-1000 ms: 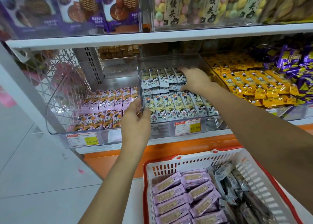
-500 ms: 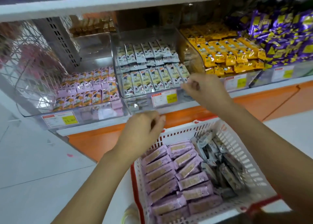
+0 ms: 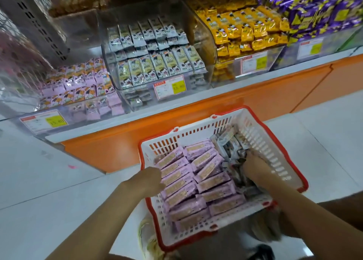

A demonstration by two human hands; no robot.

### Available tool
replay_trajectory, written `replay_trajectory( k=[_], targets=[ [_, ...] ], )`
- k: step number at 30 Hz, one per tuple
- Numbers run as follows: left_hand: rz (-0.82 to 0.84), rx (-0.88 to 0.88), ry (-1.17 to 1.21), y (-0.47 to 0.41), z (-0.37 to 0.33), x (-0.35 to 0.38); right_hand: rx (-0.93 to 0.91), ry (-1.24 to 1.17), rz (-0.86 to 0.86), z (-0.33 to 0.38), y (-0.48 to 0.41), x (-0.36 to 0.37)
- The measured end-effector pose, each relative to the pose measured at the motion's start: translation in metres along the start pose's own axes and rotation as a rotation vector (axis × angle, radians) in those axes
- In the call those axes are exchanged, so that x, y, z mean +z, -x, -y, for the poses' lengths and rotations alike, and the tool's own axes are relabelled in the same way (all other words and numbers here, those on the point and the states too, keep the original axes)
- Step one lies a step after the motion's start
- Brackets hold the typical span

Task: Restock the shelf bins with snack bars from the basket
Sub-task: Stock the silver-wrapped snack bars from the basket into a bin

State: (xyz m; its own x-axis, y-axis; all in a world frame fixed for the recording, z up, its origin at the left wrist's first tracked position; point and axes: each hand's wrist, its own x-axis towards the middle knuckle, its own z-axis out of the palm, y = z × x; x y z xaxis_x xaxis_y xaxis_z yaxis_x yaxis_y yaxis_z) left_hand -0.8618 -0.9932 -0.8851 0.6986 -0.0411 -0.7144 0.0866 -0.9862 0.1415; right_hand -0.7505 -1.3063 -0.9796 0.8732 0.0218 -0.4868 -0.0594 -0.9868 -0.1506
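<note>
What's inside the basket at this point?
The basket holds pink-wrapped bars in rows at its left and grey-wrapped bars piled at its right. The right hand reaches into the grey pile, its fingertips covered. Anything beneath the top layers is hidden.

Top of basket (image 3: 188, 134) open. Inside, pink bars (image 3: 198, 181) pack left and middle, grey bars (image 3: 229, 143) heap at right; bars cover the bottom. In left bin (image 3: 82, 43), free room behind pink packs (image 3: 78, 83). In middle bin (image 3: 204, 28), white packs (image 3: 157, 63) rise high between clear sides.
</note>
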Motion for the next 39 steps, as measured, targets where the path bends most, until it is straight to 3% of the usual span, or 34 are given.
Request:
replay_trajectory(
  k=[5, 14, 24, 30, 34, 37, 39],
  targets=[
    [-0.002, -0.031, 0.034, -0.005, 0.001, 0.004, 0.082, 0.086, 0.014, 0.004, -0.003, 0.022],
    [0.014, -0.04, 0.029, -0.014, 0.001, 0.002, -0.041, 0.11, 0.117, 0.003, -0.006, 0.036],
    [-0.004, -0.062, 0.035, -0.012, -0.003, 0.001, -0.068, -0.401, 0.118, -0.003, -0.012, 0.038],
    [-0.009, -0.061, 0.055, -0.007, -0.006, -0.002, -0.093, -0.297, 0.107, 0.002, -0.006, 0.039],
    [-0.049, -0.021, 0.151, -0.002, -0.008, -0.008, -0.082, -0.282, 0.001, 0.013, 0.01, 0.011],
    [-0.11, 0.082, 0.362, 0.001, -0.014, -0.016, -0.118, -0.516, 0.045, 0.028, 0.034, -0.023],
    [-0.168, 0.172, 0.488, 0.01, -0.028, -0.026, -0.177, -0.848, 0.205, 0.046, 0.06, -0.052]
  ],
)
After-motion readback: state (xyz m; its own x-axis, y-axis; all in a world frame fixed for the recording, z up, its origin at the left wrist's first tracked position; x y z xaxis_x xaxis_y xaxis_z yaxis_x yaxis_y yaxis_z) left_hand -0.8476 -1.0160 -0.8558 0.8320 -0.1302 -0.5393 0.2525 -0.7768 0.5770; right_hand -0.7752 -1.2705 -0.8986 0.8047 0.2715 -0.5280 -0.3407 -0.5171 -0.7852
